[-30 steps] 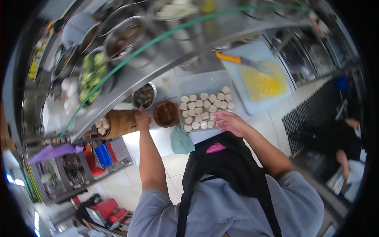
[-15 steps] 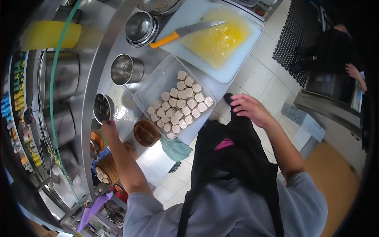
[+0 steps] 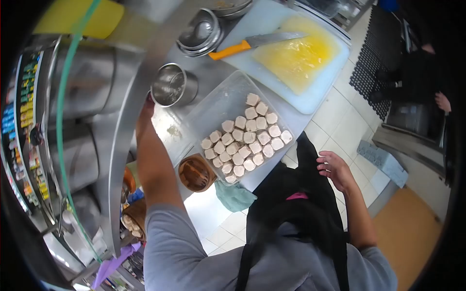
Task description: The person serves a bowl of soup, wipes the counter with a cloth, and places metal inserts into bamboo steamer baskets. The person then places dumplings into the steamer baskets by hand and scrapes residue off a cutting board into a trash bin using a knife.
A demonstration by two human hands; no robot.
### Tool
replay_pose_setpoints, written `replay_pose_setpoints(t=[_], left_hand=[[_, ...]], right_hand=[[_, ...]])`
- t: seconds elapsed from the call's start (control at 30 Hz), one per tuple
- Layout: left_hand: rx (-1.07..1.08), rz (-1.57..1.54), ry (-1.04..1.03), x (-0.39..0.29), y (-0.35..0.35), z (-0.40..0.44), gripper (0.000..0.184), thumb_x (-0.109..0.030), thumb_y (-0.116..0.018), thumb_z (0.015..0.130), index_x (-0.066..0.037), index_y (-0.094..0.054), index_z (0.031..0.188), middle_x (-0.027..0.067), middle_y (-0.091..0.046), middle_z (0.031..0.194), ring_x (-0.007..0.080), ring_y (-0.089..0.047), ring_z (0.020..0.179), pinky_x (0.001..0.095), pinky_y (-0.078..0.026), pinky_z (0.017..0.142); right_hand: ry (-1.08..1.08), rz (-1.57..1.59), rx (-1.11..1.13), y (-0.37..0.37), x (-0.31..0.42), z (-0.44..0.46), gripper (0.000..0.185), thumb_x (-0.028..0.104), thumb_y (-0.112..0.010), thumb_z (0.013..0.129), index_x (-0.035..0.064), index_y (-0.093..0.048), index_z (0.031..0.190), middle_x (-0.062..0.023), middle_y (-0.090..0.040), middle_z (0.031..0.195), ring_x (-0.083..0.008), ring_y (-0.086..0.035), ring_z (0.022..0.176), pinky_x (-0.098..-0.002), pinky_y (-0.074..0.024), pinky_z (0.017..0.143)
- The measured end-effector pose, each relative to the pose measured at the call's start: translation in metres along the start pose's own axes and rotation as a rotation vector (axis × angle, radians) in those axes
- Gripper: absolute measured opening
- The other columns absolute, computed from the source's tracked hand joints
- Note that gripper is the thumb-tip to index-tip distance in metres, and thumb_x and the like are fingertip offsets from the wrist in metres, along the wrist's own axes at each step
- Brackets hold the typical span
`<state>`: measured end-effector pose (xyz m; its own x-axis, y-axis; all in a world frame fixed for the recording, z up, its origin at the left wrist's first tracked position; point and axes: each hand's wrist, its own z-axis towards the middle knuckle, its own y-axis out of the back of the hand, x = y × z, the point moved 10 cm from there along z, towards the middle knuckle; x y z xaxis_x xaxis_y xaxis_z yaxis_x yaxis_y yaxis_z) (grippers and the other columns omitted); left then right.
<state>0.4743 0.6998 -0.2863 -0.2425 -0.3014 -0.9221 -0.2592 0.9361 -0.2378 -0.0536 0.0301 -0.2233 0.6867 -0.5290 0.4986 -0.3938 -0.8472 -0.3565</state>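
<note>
My left hand (image 3: 147, 107) reaches up to the metal shelf edge, beside the steel pot (image 3: 169, 86). The edge covers most of its fingers, so what they hold is hidden. My right hand (image 3: 336, 170) hangs over the floor to the right of my apron, fingers apart and slightly bent, with nothing in it. Between my arms, on the steel counter, a clear plastic container (image 3: 209, 112) is partly filled with pale, blocky food pieces (image 3: 245, 140). Just below it sit a round brown slatted vessel (image 3: 195, 173) and a green cloth (image 3: 234, 196).
A knife with an orange handle (image 3: 230, 50) lies on the white cutting board (image 3: 303, 103), whose middle is stained yellow. Stacked steel bowls (image 3: 200, 31) stand at its left. Another person's hand (image 3: 442, 102) shows at far right. A steamer (image 3: 133, 220) sits lower left.
My left hand has moved up along the shelf edge; the metal bowl with dark contents it gripped is out of sight. My right hand has lowered. The whole view has shifted.
</note>
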Motion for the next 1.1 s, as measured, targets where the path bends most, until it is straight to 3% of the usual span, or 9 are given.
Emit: replay_pose_setpoints(t=[0.07,0.13,0.2,0.23,0.3,0.5,0.6,0.87,1.1], left_hand=[[-0.176,0.258,-0.021,-0.005,0.005,-0.065,0.037,-0.041,-0.062,0.099,-0.007,-0.061,0.112,0.0073,-0.067,0.099,0.0175,-0.062,0.082,0.0346,-0.053,0.069],[0.072,0.554,0.093,-0.043,-0.009,-0.159,0.042,-0.043,-0.066,0.096,-0.003,-0.062,0.111,0.0089,-0.068,0.099,0.0181,-0.063,0.083,0.0342,-0.054,0.071],[-0.056,1.118,-0.007,-0.036,0.053,-0.208,0.057,-0.047,-0.070,0.091,0.000,-0.061,0.121,0.0142,-0.069,0.111,0.0262,-0.065,0.099,0.0377,-0.054,0.085],[-0.603,1.545,-0.232,-0.023,0.092,-0.239,0.066,-0.051,-0.072,0.088,0.001,-0.061,0.127,0.0177,-0.068,0.119,0.0312,-0.065,0.110,0.0402,-0.052,0.094],[-0.619,1.508,0.114,-0.015,0.100,-0.301,0.098,-0.062,-0.073,0.079,-0.003,-0.040,0.150,0.0255,-0.044,0.150,0.0444,-0.047,0.135,0.0486,-0.038,0.112],[-0.648,1.315,0.447,0.016,0.129,-0.340,0.137,-0.070,-0.084,0.060,0.002,-0.019,0.157,0.0349,-0.031,0.155,0.0468,-0.027,0.147,0.0495,-0.030,0.119],[-0.672,1.248,0.563,0.009,0.114,-0.366,0.141,-0.070,-0.085,0.057,0.001,-0.016,0.158,0.0308,-0.028,0.158,0.0460,-0.022,0.150,0.0496,-0.028,0.120],[-0.510,1.149,0.566,0.026,0.132,-0.342,0.133,-0.065,-0.086,0.060,-0.002,-0.022,0.157,0.0219,-0.034,0.159,0.0450,-0.027,0.147,0.0484,-0.026,0.121],[-0.510,0.762,0.513,0.086,0.190,-0.298,0.115,-0.066,-0.082,0.065,-0.002,-0.040,0.151,0.0226,-0.042,0.154,0.0432,-0.033,0.145,0.0471,-0.027,0.120]], right_hand=[[-0.017,-0.020,0.020,-0.010,0.004,0.003,0.030,0.024,-0.056,0.103,0.0066,-0.056,0.128,-0.0044,-0.065,0.110,-0.0141,-0.064,0.093,-0.0294,-0.0530,0.081],[-0.013,-0.061,0.063,-0.022,0.016,0.004,0.031,0.024,-0.056,0.103,0.0064,-0.056,0.128,-0.0046,-0.065,0.110,-0.0142,-0.064,0.093,-0.0292,-0.0529,0.081],[0.000,-0.104,0.103,-0.034,0.033,0.008,0.032,0.024,-0.057,0.102,0.0062,-0.056,0.128,-0.0047,-0.065,0.110,-0.0144,-0.064,0.093,-0.0291,-0.0529,0.081],[0.010,-0.139,0.108,-0.039,0.042,0.009,0.032,0.024,-0.056,0.102,0.0063,-0.056,0.129,-0.0052,-0.065,0.110,-0.0146,-0.063,0.093,-0.0288,-0.0527,0.081],[0.023,-0.196,0.134,-0.049,0.057,0.013,0.033,0.024,-0.056,0.102,0.0065,-0.056,0.130,-0.0056,-0.065,0.111,-0.0149,-0.063,0.094,-0.0286,-0.0526,0.081],[0.163,-0.551,0.228,-0.075,0.086,0.047,0.034,0.025,-0.058,0.101,0.0089,-0.057,0.130,-0.0054,-0.064,0.111,-0.0144,-0.062,0.093,-0.0288,-0.0511,0.081],[0.152,-0.618,0.167,-0.072,0.088,0.053,0.033,0.024,-0.058,0.099,0.0100,-0.059,0.128,-0.0043,-0.063,0.113,-0.0130,-0.061,0.090,-0.0279,-0.0493,0.078],[0.231,-0.797,0.098,-0.077,0.074,0.073,0.039,0.028,-0.060,0.099,0.0090,-0.056,0.132,-0.0054,-0.062,0.111,-0.0136,-0.062,0.085,-0.0284,-0.0509,0.074],[0.682,-1.137,0.156,-0.118,0.077,0.091,0.046,0.023,-0.062,0.097,0.0054,-0.050,0.139,-0.0126,-0.065,0.104,-0.0206,-0.067,0.084,-0.0344,-0.0548,0.073]])
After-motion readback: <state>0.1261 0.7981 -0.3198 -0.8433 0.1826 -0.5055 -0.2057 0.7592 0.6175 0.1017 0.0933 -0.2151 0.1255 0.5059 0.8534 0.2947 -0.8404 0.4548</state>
